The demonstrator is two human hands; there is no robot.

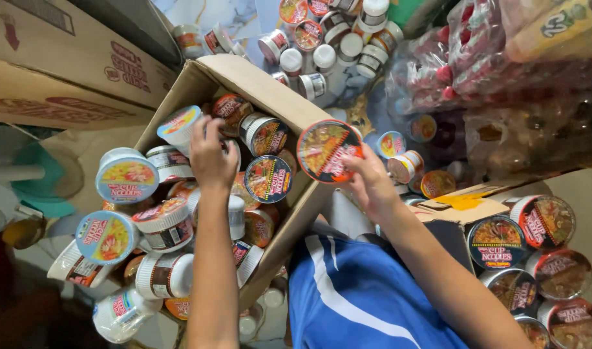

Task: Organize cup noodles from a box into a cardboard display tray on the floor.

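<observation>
My right hand point(371, 183) grips a red-lidded noodle cup point(328, 150), lid facing me, above the cardboard box point(257, 84) rim, while my left hand point(210, 155) lies curled over the cups inside point(268, 178), its hold indeterminate, nearer the box interior.

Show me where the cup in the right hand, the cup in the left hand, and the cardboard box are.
Red-lidded noodle cup point(328, 150), head view, on its lid.
Light blue-lidded noodle cup point(178, 124), head view, on its lid.
Cardboard box point(257, 81), head view, on its open flap.

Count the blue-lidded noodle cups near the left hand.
3: one at the left hand's fingertips, one further left, one lower left. Others may be hidden.
</observation>
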